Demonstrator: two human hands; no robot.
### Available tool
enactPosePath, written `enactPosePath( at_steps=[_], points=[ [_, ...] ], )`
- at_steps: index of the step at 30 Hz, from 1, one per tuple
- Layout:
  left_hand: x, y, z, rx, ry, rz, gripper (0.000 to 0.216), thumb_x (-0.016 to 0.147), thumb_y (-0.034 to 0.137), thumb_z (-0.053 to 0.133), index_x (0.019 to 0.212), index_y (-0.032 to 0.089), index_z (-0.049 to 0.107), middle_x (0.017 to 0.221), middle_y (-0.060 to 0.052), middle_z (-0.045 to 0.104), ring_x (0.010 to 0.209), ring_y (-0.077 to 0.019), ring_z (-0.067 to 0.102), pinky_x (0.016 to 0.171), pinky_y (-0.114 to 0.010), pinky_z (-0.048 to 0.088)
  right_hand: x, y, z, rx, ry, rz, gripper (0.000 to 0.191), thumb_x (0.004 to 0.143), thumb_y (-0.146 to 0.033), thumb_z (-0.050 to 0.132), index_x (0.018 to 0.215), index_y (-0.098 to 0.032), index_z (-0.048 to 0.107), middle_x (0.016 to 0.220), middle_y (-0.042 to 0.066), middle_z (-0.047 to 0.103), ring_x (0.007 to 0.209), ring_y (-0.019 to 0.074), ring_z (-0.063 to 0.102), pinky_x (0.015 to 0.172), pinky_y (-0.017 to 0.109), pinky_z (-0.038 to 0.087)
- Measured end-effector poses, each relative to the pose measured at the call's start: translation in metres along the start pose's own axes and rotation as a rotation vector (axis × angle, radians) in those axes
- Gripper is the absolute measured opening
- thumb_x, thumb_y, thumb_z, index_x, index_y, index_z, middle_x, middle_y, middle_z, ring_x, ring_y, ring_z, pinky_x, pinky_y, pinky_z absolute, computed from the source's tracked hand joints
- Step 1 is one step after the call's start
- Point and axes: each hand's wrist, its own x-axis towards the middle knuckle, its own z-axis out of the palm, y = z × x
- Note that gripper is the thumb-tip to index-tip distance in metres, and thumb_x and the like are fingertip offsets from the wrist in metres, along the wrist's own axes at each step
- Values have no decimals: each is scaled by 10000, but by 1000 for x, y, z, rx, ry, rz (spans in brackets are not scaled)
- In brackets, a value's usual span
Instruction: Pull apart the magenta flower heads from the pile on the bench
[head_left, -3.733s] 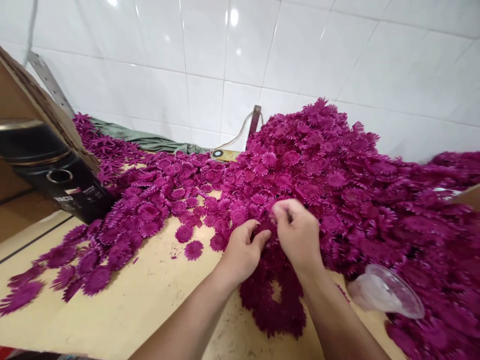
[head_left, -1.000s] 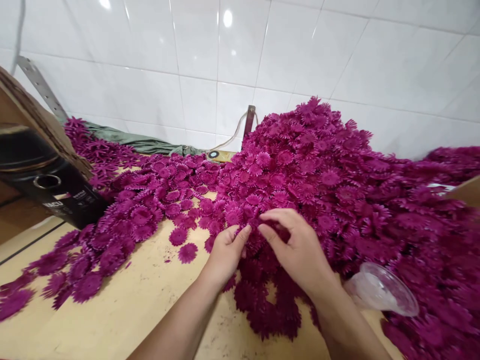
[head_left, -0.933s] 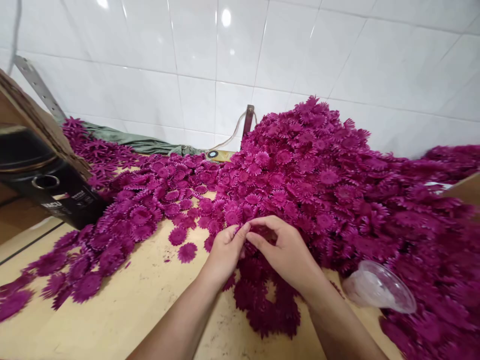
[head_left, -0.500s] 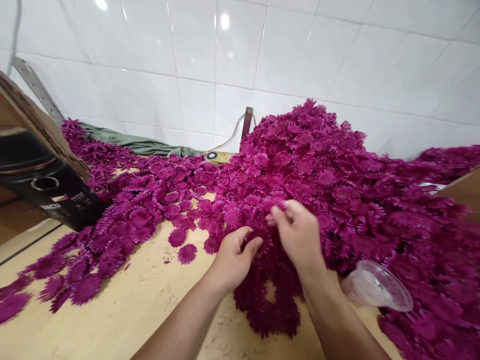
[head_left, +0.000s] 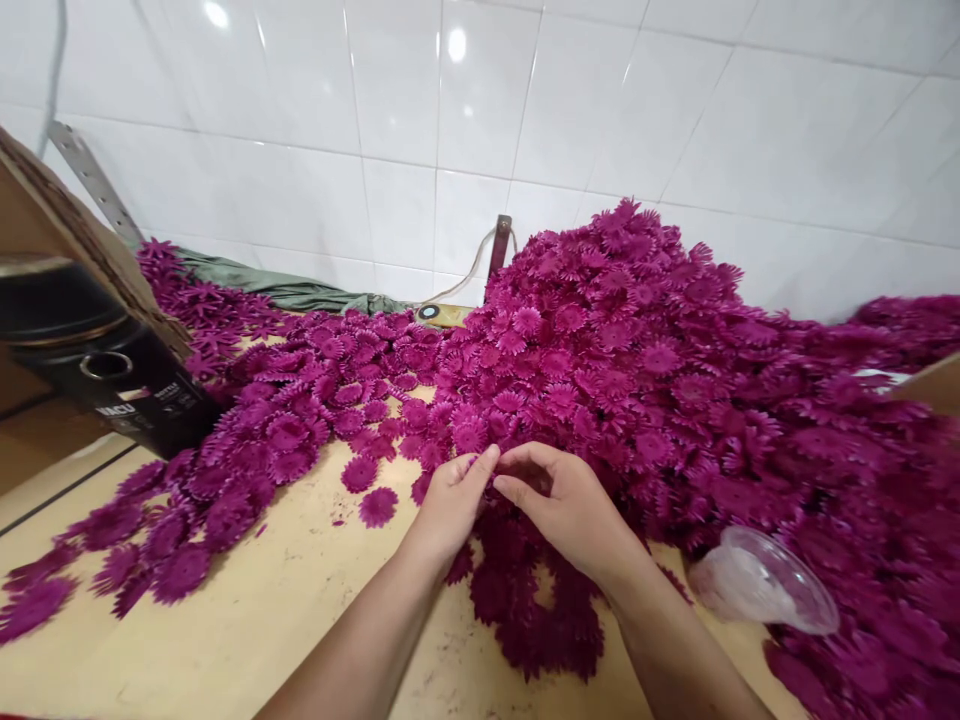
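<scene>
In the middle of the view my left hand [head_left: 454, 500] is closed in a pinch, thumb on top, on a small purple artificial flower piece [head_left: 493, 468] that is mostly covered by fingers. My right hand [head_left: 566, 500] meets it from the right, with thumb and forefinger curled together at the same piece. The fingertips of both hands almost touch. Just below them lies a darker, shaded cluster of purple flower pieces [head_left: 551, 640]. Behind the hands rises a large heap of flat, fringed purple flower pieces [head_left: 607, 310].
A clear plastic cup [head_left: 765, 580] lies tilted at the right, with whitish contents. At the left a black bottle [head_left: 112, 360] leans by cardboard [head_left: 82, 230]. More flower pieces [head_left: 225, 510] spread over the tan tabletop [head_left: 300, 600]. Green cloth [head_left: 292, 285] runs along the tiled wall [head_left: 285, 190].
My right hand has come down and left from the heap with a flower piece, meeting my left hand. The view has shifted slightly.
</scene>
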Motion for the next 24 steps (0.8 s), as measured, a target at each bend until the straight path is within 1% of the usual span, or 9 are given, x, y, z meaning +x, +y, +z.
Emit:
enactPosePath(
  at_steps=[4, 9, 13, 15, 17, 19, 21, 23, 24],
  points=[
    [-3, 0, 0, 111, -45, 50, 495, 718, 655, 400, 564, 185, 432, 484, 53, 401, 474, -93, 350, 477, -225, 278, 4, 10, 0, -139, 74, -46, 63, 714, -184, 509, 701, -189, 570, 708, 18, 602, 657, 156, 565, 639, 284, 448],
    [-7, 0, 5, 283, -98, 242, 305, 754, 427, 499, 586, 192, 402, 588, 44, 400, 580, -111, 379, 543, -222, 327, 5, 18, 0, -257, 330, -66, 99, 752, -185, 419, 689, -206, 493, 639, 7, 558, 595, 160, 531, 600, 285, 413],
    [-8, -2, 6, 312, -102, 281, 254, 776, 355, 469, 595, 191, 400, 613, 38, 379, 603, -116, 368, 556, -227, 320, 12, 16, 0, -337, 522, -59, 80, 747, -192, 404, 690, -218, 455, 623, 11, 545, 581, 174, 522, 594, 299, 400],
    [-9, -3, 4, 243, -129, 255, 240, 767, 354, 480, 605, 190, 413, 607, 42, 384, 600, -114, 378, 568, -228, 324, 20, 18, -11, -383, 616, -69, 83, 745, -191, 394, 685, -225, 440, 616, 13, 526, 577, 180, 505, 601, 312, 398],
    [-11, -2, 2, 170, -157, 203, 242, 747, 369, 505, 605, 187, 433, 594, 42, 408, 583, -111, 389, 563, -227, 327, 27, 25, -33, -415, 794, -35, 80, 729, -185, 394, 667, -231, 415, 607, 15, 497, 575, 187, 485, 619, 335, 404],
    [-13, -1, 1, 119, -166, 149, 258, 724, 394, 532, 597, 181, 459, 580, 36, 437, 567, -109, 403, 555, -226, 331, 32, 33, -58, -407, 979, 63, 58, 691, -192, 434, 655, -231, 410, 597, 14, 471, 580, 198, 482, 638, 370, 419],
    [-13, 1, 1, 83, -147, 124, 274, 706, 415, 555, 595, 176, 480, 568, 34, 455, 564, -108, 415, 561, -226, 340, 31, 40, -73, -395, 923, 67, 61, 676, -219, 484, 734, -200, 478, 683, 52, 527, 647, 215, 523, 685, 402, 442],
    [-13, 3, 3, 45, -146, 119, 283, 696, 433, 571, 616, 170, 502, 576, 30, 474, 580, -109, 432, 580, -227, 354, 25, 40, -72, -351, 773, 4, 271, 676, -265, 532, 921, -149, 522, 939, 140, 565, 802, 243, 559, 740, 421, 461],
    [-13, 3, 4, 28, -157, 116, 291, 691, 444, 578, 629, 167, 513, 584, 29, 481, 587, -109, 438, 584, -227, 358, 20, 38, -65, -332, 703, -38, 370, 681, -293, 548, 1014, -135, 513, 1075, 173, 534, 896, 258, 552, 777, 431, 461]
  ],
)
